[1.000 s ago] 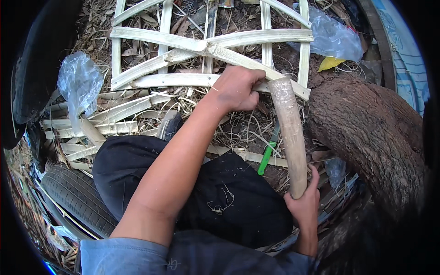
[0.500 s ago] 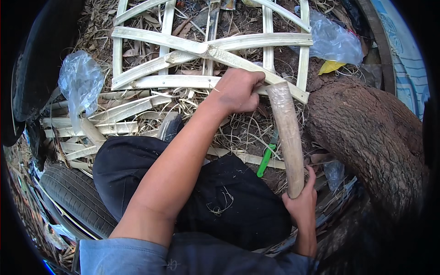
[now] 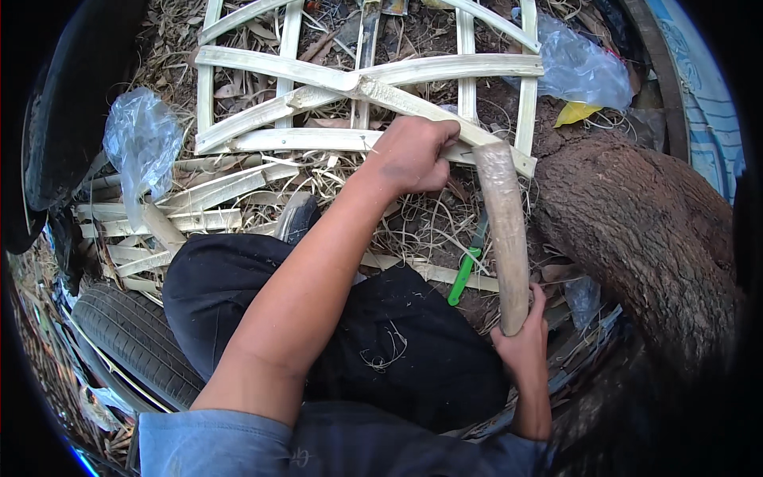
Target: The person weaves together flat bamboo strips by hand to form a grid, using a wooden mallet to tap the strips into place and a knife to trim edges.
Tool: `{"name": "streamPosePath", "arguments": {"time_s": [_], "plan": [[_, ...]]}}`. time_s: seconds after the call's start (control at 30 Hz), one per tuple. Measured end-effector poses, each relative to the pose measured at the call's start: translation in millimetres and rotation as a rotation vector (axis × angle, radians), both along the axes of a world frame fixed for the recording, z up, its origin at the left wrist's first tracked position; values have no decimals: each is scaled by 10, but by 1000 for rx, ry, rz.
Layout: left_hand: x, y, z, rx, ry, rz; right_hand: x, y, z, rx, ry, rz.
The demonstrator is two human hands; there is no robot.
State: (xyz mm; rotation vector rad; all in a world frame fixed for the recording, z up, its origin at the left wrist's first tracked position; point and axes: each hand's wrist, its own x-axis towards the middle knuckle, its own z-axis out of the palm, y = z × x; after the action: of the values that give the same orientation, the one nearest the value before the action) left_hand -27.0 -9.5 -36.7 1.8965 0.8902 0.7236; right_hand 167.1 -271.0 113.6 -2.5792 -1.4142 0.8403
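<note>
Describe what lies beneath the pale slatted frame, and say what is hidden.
Through gaps in the frame: brown soil and dry leaves. Whatever lies directly behind its slats and the left hand is covered and cannot be seen.

The pale lettering (image 3: 300,458) on the shirt (image 3: 214,437) is unreadable.

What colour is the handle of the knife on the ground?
Bright green. The knife handle shows best in the head view, the only one.
</note>
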Motion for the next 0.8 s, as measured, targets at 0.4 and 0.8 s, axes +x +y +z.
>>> {"name": "streamPosePath", "arguments": {"time_s": [0.4,0.8], "plan": [[35,13,46,-20,93,-5,82,-103,-44,184,24,-10],[51,20,-36,-4,-18,-21,-23,127,-126,-59,41,-22]]}}
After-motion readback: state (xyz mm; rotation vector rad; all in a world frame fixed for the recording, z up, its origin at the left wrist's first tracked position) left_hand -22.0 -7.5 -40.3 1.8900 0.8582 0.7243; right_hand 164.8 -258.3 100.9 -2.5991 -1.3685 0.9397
